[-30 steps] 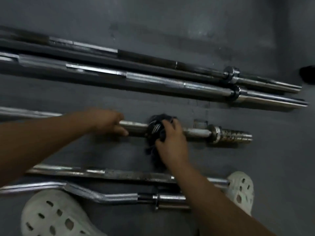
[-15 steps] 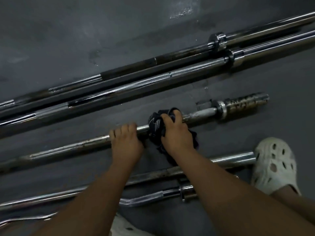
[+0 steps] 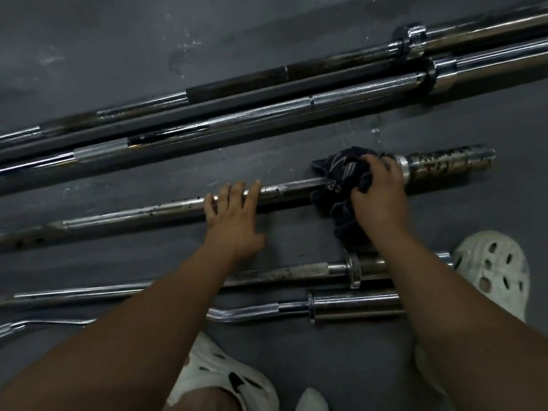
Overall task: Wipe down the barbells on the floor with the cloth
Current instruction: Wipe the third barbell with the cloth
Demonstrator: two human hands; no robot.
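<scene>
A worn steel barbell [image 3: 166, 209] lies across the middle of the dark floor, its rusty sleeve [image 3: 444, 164] at the right. My right hand [image 3: 378, 194] grips a dark cloth [image 3: 341, 179] bunched around the shaft, right beside the sleeve's collar. Further left my left hand [image 3: 234, 215] rests on the same shaft, fingers straight across the bar. Two long barbells [image 3: 267, 114] lie side by side further away. Nearer me lie a straight bar [image 3: 296, 271] and a curl bar [image 3: 341, 305].
My feet in white perforated clogs stand close to the near bars, one [image 3: 492, 268] at the right, one [image 3: 225, 378] at the bottom. The grey floor [image 3: 118, 40] beyond the long barbells is scuffed.
My right hand has slid the cloth rightward along the shaft up to the sleeve collar. My left hand stays on the bar with its fingers now straighter. The view has moved closer.
</scene>
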